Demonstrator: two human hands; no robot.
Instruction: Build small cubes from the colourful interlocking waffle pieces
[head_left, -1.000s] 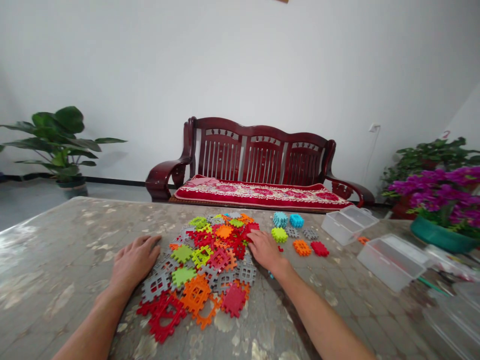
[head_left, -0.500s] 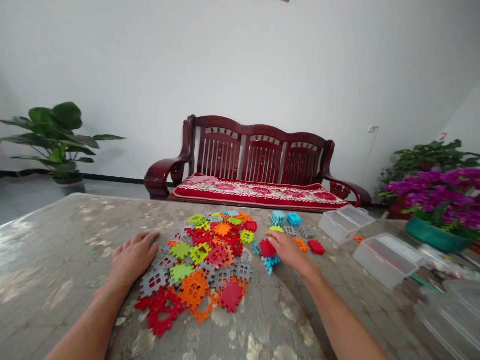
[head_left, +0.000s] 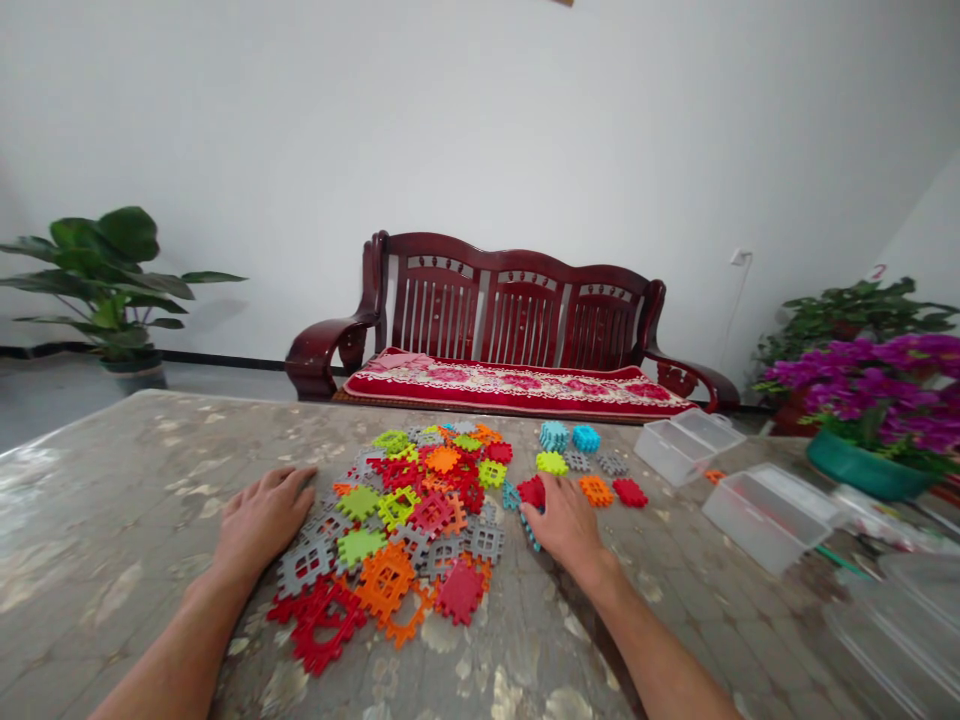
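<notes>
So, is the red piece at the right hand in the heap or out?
Out: the red piece, at the right hand, is right of the heap. Whether it's held, I cannot tell.

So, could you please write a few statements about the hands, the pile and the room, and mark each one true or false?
1. The left hand lies to the left of the pile. True.
2. The right hand is at the left edge of the pile. False; it is to the right of the pile, at a red piece.
3. The sofa stands beyond the table. True.
4. The cover on the sofa is plain blue. False; it is red with a pale, flowered pattern.
5. The purple flowers stand above a teal pot. True.
</notes>
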